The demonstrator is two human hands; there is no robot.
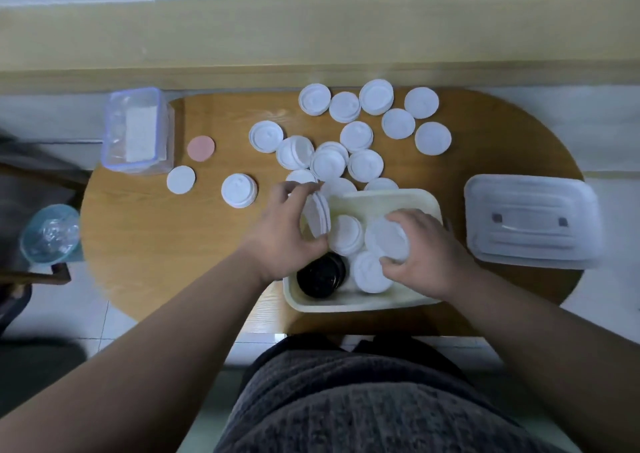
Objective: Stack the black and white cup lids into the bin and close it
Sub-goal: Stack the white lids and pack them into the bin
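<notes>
The cream bin [349,305] sits at the lower centre of the frame, on the near edge of the wooden table [156,244]. Inside it, a stack of black lids [320,277] lies in the lower left corner, with white lids [346,236] beside it. The left hand [287,234] curls round a short white stack [318,215], held on edge over the bin's left wall. The right hand [427,255] grips another white bundle [386,239] over the bin's right half. Above the bin, loose white lids [433,138] spread across the upper centre of the table, some overlapping. The translucent bin cover [530,220] lies flat at the right, apart from the bin. At upper left stands a clear container [138,130], with a pink disc [201,148] just beside it. A bluish glass bowl [50,232] sits off the table's left edge.
</notes>
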